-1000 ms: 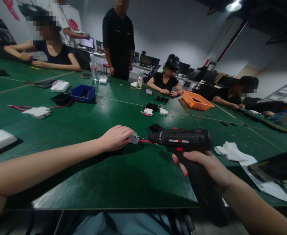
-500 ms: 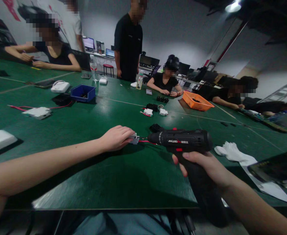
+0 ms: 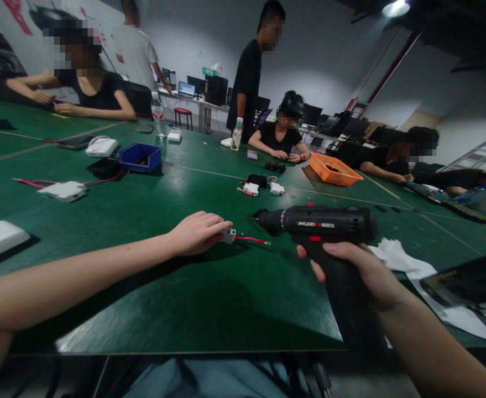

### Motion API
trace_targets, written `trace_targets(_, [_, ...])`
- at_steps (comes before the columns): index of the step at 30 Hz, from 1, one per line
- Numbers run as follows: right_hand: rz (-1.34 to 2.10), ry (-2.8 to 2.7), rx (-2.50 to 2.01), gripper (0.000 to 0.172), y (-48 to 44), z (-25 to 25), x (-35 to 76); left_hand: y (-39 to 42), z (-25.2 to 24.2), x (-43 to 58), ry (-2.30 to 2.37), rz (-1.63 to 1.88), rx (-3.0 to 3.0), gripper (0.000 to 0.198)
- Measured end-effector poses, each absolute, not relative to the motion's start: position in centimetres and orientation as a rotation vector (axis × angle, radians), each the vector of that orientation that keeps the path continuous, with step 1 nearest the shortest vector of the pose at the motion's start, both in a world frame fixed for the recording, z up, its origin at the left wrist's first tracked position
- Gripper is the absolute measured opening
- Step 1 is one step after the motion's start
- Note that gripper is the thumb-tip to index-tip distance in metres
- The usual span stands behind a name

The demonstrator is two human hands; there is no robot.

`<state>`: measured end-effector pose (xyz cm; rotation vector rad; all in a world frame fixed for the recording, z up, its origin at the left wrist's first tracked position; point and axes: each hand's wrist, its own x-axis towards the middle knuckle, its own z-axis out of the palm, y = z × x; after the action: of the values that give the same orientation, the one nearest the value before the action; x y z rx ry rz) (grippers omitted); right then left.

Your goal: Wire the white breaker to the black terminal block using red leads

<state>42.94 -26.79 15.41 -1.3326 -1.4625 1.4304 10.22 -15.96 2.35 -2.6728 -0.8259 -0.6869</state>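
My left hand (image 3: pixel 201 234) is closed around a small white circuit breaker (image 3: pixel 230 236), holding it against the table. Much of the breaker is hidden under the fingers. A red wire (image 3: pixel 251 239) with a metal ring terminal runs from its right end. My right hand (image 3: pixel 354 265) grips a black cordless drill (image 3: pixel 329 224) by its handle. The drill's thin bit (image 3: pixel 249 219) points left, above and to the right of the breaker, apart from it. Behind the drill's nose lies a black part, partly hidden.
On the green table (image 3: pixel 193 304), a white breaker with red wires (image 3: pixel 64 190) and a blue bin (image 3: pixel 140 158) lie to the left. Further back are two small white breakers (image 3: pixel 251 189) and an orange basket (image 3: pixel 334 169). White cloth (image 3: pixel 392 254) lies right. Several people sit or stand around.
My right hand has drawn the drill right and slightly up, so the bit has come away from the breaker. My left hand stays in place. A standing person behind has moved right.
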Motion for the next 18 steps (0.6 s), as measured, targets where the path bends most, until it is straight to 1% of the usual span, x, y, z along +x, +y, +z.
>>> trace_targets(3, [1.257, -1.478, -1.342, 0.040, -25.4, 15.6, 43.7, -16.0, 2.6, 10.2, -0.804, -0.660, -2.662, 0.038])
trace_targets(5, [1.078, -1.512, -1.401, 0.041, -23.8, 15.2, 44.5, -16.0, 2.7, 10.1, -0.805, -0.631, -2.670, 0.036])
trace_targets(6, [0.966, -1.545, -1.429, 0.045, -22.8, 14.9, 45.0, -16.0, 2.7, 10.1, -0.811, -0.621, -2.671, 0.035])
trace_targets(7, [0.848, -1.588, -1.451, 0.051, -21.7, 14.3, 45.5, -16.0, 2.8, 10.1, -0.825, -0.616, -2.669, 0.033])
trace_targets(10, [0.510, -1.764, -1.466, 0.087, -18.2, 12.1, 47.9, -16.2, 3.1, 10.0, -0.899, -0.622, -2.644, 0.029])
trace_targets(11, [0.427, -1.812, -1.526, 0.094, -17.1, 11.2, 48.8, -16.4, 3.2, 10.0, -0.927, -0.625, -2.634, 0.028])
trace_targets(14, [0.219, -1.880, -1.800, 0.097, -14.4, 8.8, 51.6, -16.8, 3.6, 10.3, -0.981, -0.624, -2.598, 0.026])
trace_targets(18, [0.112, -1.943, -2.049, 0.092, -12.6, 6.6, 54.8, -17.1, 3.8, 11.2, -0.974, -0.644, -2.557, 0.025])
